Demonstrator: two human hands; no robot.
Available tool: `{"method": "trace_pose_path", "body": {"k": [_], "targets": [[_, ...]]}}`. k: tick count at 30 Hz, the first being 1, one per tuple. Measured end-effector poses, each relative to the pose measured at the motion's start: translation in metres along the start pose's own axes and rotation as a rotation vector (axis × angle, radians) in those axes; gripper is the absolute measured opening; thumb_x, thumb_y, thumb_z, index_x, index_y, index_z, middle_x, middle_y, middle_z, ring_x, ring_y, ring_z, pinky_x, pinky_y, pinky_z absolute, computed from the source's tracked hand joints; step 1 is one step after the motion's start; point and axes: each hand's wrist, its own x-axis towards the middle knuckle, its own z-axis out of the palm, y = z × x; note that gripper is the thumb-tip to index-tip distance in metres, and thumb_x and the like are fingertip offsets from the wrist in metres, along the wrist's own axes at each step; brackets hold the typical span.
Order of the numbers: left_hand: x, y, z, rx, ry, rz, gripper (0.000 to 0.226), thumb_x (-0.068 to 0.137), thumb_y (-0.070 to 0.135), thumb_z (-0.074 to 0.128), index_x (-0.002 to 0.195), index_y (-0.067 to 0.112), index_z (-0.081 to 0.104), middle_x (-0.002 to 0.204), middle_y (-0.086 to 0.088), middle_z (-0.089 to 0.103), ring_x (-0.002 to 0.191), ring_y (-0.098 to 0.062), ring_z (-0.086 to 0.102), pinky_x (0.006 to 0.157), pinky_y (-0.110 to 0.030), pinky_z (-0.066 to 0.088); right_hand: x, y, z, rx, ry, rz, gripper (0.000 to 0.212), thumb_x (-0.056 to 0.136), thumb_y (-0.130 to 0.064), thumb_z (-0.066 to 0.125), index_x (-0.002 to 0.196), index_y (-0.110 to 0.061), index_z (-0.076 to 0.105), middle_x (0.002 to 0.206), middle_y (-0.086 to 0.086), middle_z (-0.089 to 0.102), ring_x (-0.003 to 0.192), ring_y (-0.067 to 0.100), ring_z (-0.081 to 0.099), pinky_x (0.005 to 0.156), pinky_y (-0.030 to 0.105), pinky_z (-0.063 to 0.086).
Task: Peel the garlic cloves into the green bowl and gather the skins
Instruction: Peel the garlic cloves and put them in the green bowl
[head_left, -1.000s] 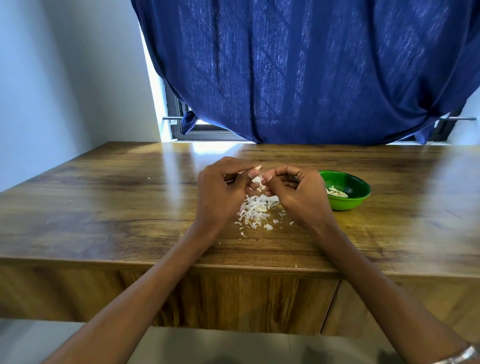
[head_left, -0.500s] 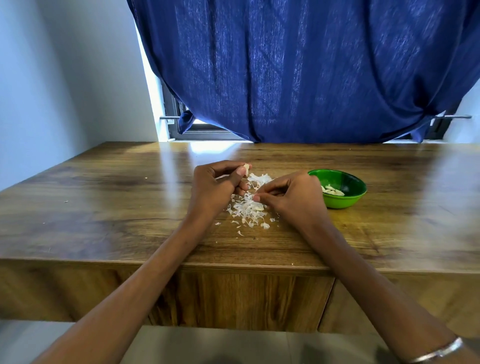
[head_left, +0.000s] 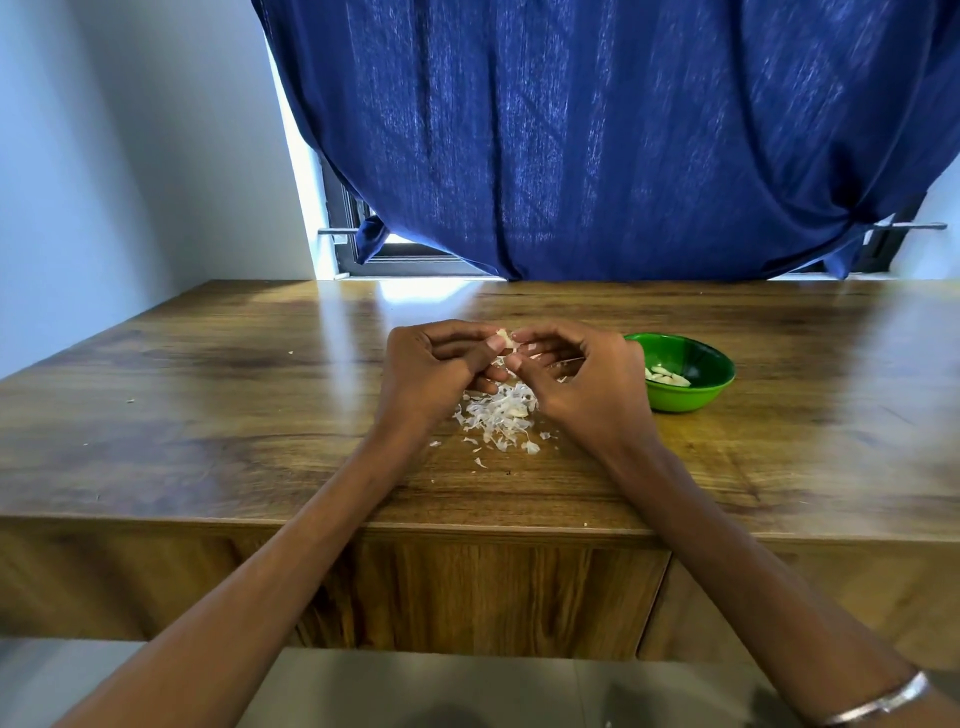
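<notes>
Forearms are seen reaching up from the lower corners of the frame, a thin silver bangle (head_left: 878, 702) worn on the right wrist at the lower right. Beyond the front edge of the glossy brown wooden table (head_left: 218, 415), a loose heap of white papery garlic skins (head_left: 498, 413) is spread at the centre of the frame. Just above the heap, the left hand (head_left: 431, 371) and the right hand (head_left: 582, 379) are brought together with fingers curled, and a small pale garlic clove (head_left: 505, 339) is pinched between their fingertips. To the right, a small round green bowl (head_left: 696, 397) holding a few peeled cloves is set on the table. Farther back, a dark blue curtain (head_left: 597, 135) is hung over a window.
</notes>
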Motion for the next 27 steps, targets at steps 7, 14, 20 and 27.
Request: {"method": "trace_pose_path", "body": {"k": [7,14,20,27], "targets": [[-0.0022,0.0028,-0.0011,0.012,-0.053,-0.018,0.009,0.086,0.0,0.077,0.095,0.002,0.077,0.078,-0.013,0.078,0.063,-0.02,0.074,0.058,-0.024,0.059,-0.0012,-0.0002,-0.0012,-0.025,0.06,-0.05,0.013,0.083,-0.024,0.083,0.095,-0.019,0.08,0.081,-0.016,0.072,0.073,-0.004,0.068,0.064,0.01,0.052],[-0.0024,0.0011,0.0006,0.114,-0.054,0.037,0.008,0.087,-0.001,0.078,0.094,0.001,0.079,0.072,-0.011,0.077,0.061,-0.021,0.074,0.057,-0.025,0.058,-0.0013,0.0002,-0.0001,-0.039,0.043,-0.025,0.005,0.085,-0.017,0.076,0.089,-0.017,0.079,0.073,-0.016,0.07,0.067,0.002,0.067,0.063,0.018,0.056],[-0.0023,0.0009,0.0013,0.105,-0.051,0.049,0.009,0.089,-0.002,0.075,0.097,0.0,0.078,0.075,-0.012,0.077,0.058,-0.02,0.072,0.056,-0.025,0.057,0.0006,0.002,0.003,0.001,-0.038,0.052,0.008,0.093,-0.02,0.068,0.091,-0.016,0.074,0.076,-0.012,0.068,0.07,0.001,0.062,0.063,0.012,0.048],[-0.0031,0.0021,0.002,0.067,-0.044,0.054,0.01,0.09,0.0,0.074,0.091,0.009,0.077,0.075,-0.01,0.078,0.057,-0.02,0.071,0.054,-0.026,0.057,-0.0001,0.0037,0.0008,0.032,-0.042,0.099,0.008,0.096,-0.019,0.065,0.091,-0.02,0.072,0.078,-0.014,0.068,0.074,0.0,0.062,0.066,0.013,0.049]]}}
